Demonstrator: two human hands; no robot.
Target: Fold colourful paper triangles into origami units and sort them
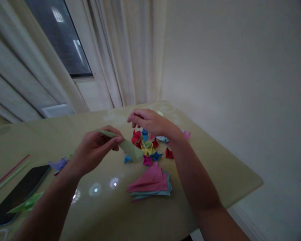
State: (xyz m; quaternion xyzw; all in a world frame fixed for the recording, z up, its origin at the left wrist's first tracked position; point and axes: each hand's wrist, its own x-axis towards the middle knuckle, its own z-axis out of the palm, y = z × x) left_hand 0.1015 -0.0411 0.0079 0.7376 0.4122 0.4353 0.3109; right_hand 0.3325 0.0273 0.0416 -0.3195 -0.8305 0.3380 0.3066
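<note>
My left hand (100, 144) pinches a folded pale green paper (129, 149) between thumb and fingers, above the table. To its right my right hand (150, 120) hangs with bent fingers apart, nothing visible in them. Below and behind both hands lies a cluster of small folded paper pieces, among them a yellow one (147, 150), a magenta one (147, 160), a blue one (156, 156) and a red one (169, 153). Nearer to me is a stack of folded papers (152, 182), pink on top and light blue beneath. My right forearm hides part of the cluster.
On the left of the glossy table (100, 214) are a black phone (22, 190), a pink stick (10, 172) and a light green stick (11, 177). A purple folded paper (59, 164) and a green one (28, 203) lie by the phone. Curtains (132, 50) hang behind; a wall (235, 83) stands right.
</note>
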